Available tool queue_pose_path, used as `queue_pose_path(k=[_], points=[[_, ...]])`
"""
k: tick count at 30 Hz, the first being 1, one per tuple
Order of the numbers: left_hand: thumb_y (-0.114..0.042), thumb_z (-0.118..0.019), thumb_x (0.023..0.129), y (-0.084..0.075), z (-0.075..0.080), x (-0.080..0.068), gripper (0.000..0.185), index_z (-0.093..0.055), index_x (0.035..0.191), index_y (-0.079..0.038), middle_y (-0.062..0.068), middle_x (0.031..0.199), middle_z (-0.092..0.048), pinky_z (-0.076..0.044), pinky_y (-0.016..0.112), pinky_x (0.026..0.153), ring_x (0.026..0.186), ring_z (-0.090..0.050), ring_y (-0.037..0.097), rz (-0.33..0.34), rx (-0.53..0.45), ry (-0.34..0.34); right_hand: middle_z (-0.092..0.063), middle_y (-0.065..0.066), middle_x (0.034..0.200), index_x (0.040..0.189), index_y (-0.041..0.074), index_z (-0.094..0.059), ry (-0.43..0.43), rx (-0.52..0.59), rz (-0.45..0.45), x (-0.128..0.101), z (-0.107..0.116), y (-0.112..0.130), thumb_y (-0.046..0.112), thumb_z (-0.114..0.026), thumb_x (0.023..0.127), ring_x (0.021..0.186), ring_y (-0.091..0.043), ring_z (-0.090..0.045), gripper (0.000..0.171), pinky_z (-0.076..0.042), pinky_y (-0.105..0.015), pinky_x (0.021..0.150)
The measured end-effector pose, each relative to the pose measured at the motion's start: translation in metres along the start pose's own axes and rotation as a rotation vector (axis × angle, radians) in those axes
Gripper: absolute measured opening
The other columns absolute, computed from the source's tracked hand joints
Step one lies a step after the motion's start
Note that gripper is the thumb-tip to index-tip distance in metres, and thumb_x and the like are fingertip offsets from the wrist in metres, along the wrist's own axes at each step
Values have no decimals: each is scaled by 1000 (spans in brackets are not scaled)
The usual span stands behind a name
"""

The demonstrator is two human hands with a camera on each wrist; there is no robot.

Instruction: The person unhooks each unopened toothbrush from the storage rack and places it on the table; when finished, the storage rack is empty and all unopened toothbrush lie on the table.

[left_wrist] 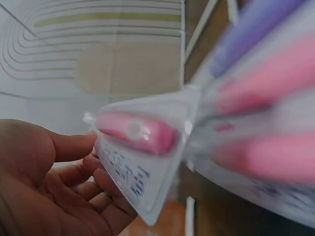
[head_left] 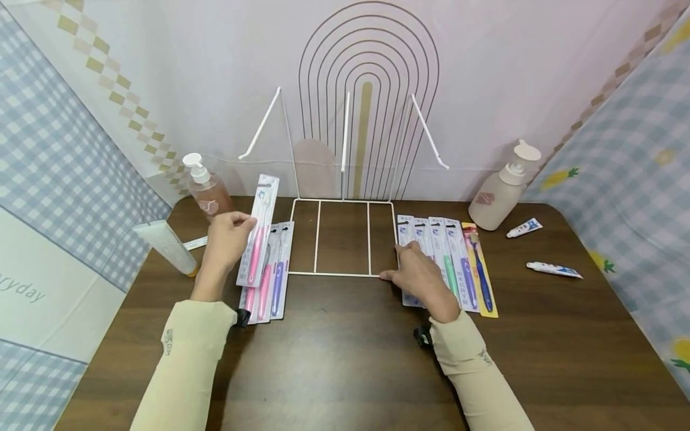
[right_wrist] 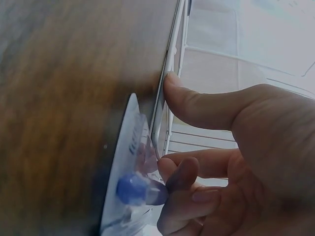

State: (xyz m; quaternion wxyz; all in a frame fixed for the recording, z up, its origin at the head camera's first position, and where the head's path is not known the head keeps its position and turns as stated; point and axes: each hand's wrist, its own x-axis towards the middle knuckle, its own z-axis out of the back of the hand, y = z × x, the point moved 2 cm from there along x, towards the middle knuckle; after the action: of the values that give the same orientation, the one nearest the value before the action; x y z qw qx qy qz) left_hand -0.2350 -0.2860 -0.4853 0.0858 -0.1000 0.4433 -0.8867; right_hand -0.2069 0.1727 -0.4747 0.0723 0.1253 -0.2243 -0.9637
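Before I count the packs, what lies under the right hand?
The right hand rests on the leftmost blue-white toothbrush pack, thumb against the white wire rack. How much of that pack's lower part lies beneath the hand is hidden.

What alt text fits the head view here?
A left hand lifts a pink packaged toothbrush off a pile, while the right hand rests at the white wire rack beside a row of packaged toothbrushes on a wooden table.
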Motion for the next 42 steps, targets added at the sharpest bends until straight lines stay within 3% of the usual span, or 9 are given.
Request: queue_pose_path(k=[5, 10, 12, 18, 24, 31, 35, 42], points=[[-37, -71, 109, 29, 4, -17, 31, -88, 116, -12, 9, 102, -83, -56, 39, 74, 87, -71, 25, 75, 73, 34, -59, -27, 147, 170, -2, -51, -3, -11, 1, -2, 2, 0, 48, -92, 96, 72, -24, -58, 98, -47, -40, 61], [-36, -68, 110, 35, 10, -36, 34, -88, 118, -10, 14, 113, -84, -53, 38, 79, 99, -70, 30, 123, 107, 45, -57, -32, 147, 168, -6, -51, 6, -11, 14, -14, 14, 11, 45, -90, 100, 71, -25, -58, 93, -47, -39, 61], [-35, -65, 111, 27, 13, -45, 38, -86, 122, -6, 17, 119, -84, -53, 37, 79, 102, -71, 31, 141, 116, 60, -56, -34, 148, 168, -7, -49, 21, -7, 16, -17, 18, 14, 44, -89, 101, 70, -25, -58, 93, -47, -38, 60], [-29, -59, 111, -21, 25, -78, 46, -82, 129, 7, 30, 128, -80, -54, 39, 82, 108, -71, 38, 175, 115, 97, -55, -34, 149, 168, -8, -48, 25, -7, 14, -14, 15, 8, 42, -88, 101, 68, -23, -57, 93, -45, -36, 57], [-26, -57, 110, -31, 29, -88, 47, -80, 131, 9, 32, 137, -78, -57, 49, 94, 118, -71, 40, 188, 115, 106, -57, -30, 148, 169, -5, -50, 5, -31, 17, 3, 1, -10, 46, -90, 99, 70, -26, -58, 96, -46, -40, 59], [-22, -61, 112, -51, 37, -102, 40, -79, 124, 12, 29, 122, -77, -54, 43, 86, 103, -67, 34, 239, 148, 146, -57, -31, 148, 169, -4, -50, 8, -12, 11, -5, 7, 2, 46, -90, 98, 69, -24, -58, 96, -46, -39, 59], [-20, -65, 108, -47, 40, -102, 37, -79, 122, 12, 28, 120, -78, -56, 45, 88, 102, -69, 34, 236, 159, 153, -56, -35, 148, 168, -9, -49, 22, 2, 12, -20, 20, 22, 37, -89, 101, 69, -25, -57, 91, -44, -36, 58], [-24, -69, 105, -14, 40, -95, 38, -80, 125, 6, 28, 129, -80, -56, 43, 89, 110, -73, 37, 214, 192, 166, -55, -36, 150, 168, -11, -47, 32, -22, 12, -30, 28, 37, 33, -85, 105, 72, -24, -56, 86, -41, -32, 59]])
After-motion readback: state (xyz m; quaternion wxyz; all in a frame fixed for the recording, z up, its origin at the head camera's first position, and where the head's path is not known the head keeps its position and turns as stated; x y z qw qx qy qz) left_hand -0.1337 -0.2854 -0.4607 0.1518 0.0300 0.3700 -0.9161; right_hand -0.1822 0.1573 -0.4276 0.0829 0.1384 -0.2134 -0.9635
